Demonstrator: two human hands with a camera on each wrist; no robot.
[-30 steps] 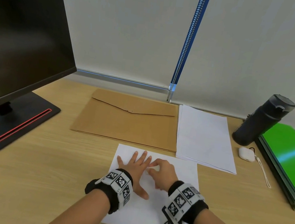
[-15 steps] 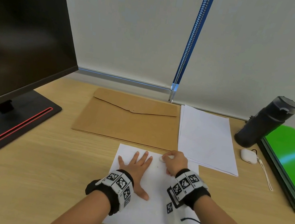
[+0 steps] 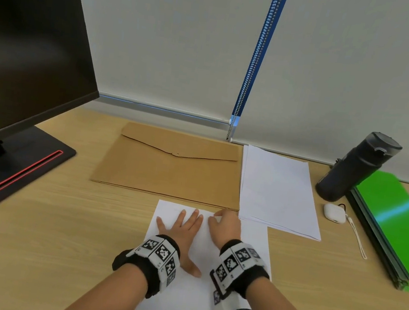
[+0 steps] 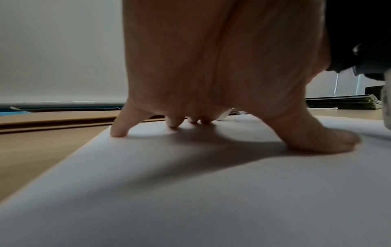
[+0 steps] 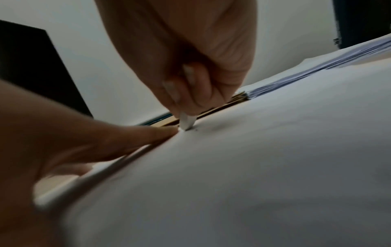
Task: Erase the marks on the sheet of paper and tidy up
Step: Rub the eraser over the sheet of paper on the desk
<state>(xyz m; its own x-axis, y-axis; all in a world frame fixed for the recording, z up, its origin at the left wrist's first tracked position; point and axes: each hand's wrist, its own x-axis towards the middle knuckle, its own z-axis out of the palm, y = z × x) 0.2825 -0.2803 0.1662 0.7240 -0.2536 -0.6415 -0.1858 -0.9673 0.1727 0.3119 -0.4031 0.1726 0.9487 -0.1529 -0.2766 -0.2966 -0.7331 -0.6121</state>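
Sheet of paper (image 3: pixel 252 240) lies flat on the wooden surface (image 3: pixel 46 238), near edge, centre. Left hand (image 3: pixel 183 232) flat on the sheet, fingers straight and spread, pressing it down. Right hand (image 3: pixel 225 228) pinches a white eraser (image 5: pixel 187 122), tip touching the sheet's far edge; small dark crumbs beside the tip.

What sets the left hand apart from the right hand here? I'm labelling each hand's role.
The left hand lies flat with fingers spread, pressing the sheet of paper down; the right hand is curled, pinching a white eraser against it. The left hand holds nothing, the right hand holds the tool. Both touch the same sheet near its far edge.
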